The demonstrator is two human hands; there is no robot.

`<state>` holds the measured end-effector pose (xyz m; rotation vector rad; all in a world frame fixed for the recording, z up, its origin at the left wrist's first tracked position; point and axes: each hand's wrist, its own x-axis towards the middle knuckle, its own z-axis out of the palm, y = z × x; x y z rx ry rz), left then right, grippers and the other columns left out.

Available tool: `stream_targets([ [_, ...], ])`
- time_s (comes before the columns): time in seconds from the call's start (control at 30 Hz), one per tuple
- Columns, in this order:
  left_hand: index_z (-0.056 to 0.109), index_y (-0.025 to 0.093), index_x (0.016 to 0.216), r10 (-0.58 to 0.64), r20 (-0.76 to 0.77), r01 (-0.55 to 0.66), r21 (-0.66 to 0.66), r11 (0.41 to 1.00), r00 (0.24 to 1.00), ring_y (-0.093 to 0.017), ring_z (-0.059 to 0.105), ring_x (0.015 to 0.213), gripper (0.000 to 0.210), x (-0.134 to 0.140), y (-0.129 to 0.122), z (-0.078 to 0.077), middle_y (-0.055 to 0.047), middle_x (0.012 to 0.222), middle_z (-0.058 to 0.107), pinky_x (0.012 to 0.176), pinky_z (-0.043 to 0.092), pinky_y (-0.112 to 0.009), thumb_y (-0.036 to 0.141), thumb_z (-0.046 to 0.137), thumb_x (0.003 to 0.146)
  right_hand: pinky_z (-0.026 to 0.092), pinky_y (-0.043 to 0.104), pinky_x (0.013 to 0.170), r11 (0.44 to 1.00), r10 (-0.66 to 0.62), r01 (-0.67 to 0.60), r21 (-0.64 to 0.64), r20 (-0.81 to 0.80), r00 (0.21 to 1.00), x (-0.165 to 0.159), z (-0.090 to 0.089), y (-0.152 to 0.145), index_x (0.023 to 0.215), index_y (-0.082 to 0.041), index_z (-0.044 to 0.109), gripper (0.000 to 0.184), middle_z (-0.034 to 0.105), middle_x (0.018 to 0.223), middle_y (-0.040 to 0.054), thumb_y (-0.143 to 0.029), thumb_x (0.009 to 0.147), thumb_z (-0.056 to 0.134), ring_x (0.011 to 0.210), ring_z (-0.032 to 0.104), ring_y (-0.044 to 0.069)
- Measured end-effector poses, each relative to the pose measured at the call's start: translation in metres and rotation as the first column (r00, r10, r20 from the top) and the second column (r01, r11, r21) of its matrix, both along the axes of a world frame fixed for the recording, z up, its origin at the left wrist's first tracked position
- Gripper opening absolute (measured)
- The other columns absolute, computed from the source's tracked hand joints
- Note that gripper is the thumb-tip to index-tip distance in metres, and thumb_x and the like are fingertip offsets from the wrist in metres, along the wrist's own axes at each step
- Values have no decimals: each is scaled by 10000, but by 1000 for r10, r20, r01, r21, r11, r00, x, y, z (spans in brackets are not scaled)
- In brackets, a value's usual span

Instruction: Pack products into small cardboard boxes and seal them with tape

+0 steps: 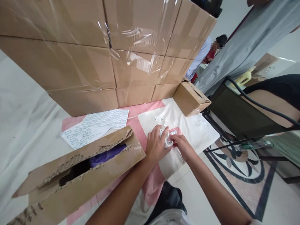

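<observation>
My left hand is closed round a small white plastic object with a grey rectangular patch on its end. I cannot tell its kind; the fingers cover most of it. Close against it, my right hand has its thumb and fingertips pressed together at the object's right side. What lies between those fingertips is hidden. A small shiny clear-and-white piece lies just beyond the right fingertips. Farther back on the cloth are some little white scraps.
Stacked taped cartons form a wall in front. A torn open box with purple plastic stands left, near sticker sheets. Another box sits back right. A folding chair and other people are to the right.
</observation>
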<state>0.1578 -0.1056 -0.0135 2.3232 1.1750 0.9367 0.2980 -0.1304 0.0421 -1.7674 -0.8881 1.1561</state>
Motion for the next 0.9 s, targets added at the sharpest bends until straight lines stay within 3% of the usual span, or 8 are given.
stream_targets([
  [0.2, 407, 277, 1546, 96, -16, -97, -63, 993, 995, -359, 470, 1408, 908, 1, 0, 11, -158, 1517, 493, 1080, 460, -511, 436, 843, 765, 301, 288, 579, 1000, 5, -5, 2, 22, 1000, -8, 9, -1, 527, -191, 536, 429, 483, 544, -29, -511, 603, 812, 570, 399, 112],
  [0.37, 416, 246, 1545, 143, -14, -144, -90, 986, 990, -360, 480, 1392, 975, 1, -1, 14, -171, 1521, 484, 1088, 461, -499, 461, 885, 717, 302, 280, 597, 996, -48, 43, 79, 69, 996, -14, 10, -19, 527, -207, 464, 547, 436, 568, -44, -584, 622, 849, 598, 366, 109],
  [0.5, 408, 255, 1552, 129, -48, -132, -63, 989, 990, -362, 479, 1392, 925, 2, -1, 12, -171, 1526, 482, 1054, 475, -502, 539, 828, 778, 277, 278, 572, 986, -89, 72, 152, 108, 990, -10, 9, -33, 527, -207, 443, 565, 412, 570, -45, -577, 700, 833, 576, 331, 102],
  [0.6, 409, 275, 1556, 126, -72, -130, -51, 990, 989, -360, 474, 1399, 864, 3, -1, 12, -166, 1539, 477, 1044, 470, -498, 547, 786, 828, 289, 274, 562, 983, -96, 72, 171, 136, 986, -9, 15, -38, 552, -198, 512, 491, 461, 574, -33, -529, 753, 814, 564, 374, 100],
  [0.73, 396, 262, 1568, 128, -85, -135, -83, 987, 988, -368, 471, 1398, 893, 2, -1, 13, -175, 1550, 465, 1063, 454, -508, 582, 778, 827, 286, 262, 521, 995, -44, 36, 97, 81, 996, -8, 21, -42, 591, -187, 548, 462, 555, 592, -9, -524, 781, 801, 516, 417, 86],
  [0.9, 381, 261, 1573, 106, -123, -120, -111, 987, 987, -360, 445, 1422, 945, 0, -2, 18, -168, 1569, 447, 1069, 440, -498, 531, 835, 789, 214, 231, 477, 998, -57, 58, -20, 64, 996, -4, 14, -54, 713, -195, 563, 453, 523, 494, -41, -560, 744, 829, 459, 353, 68],
])
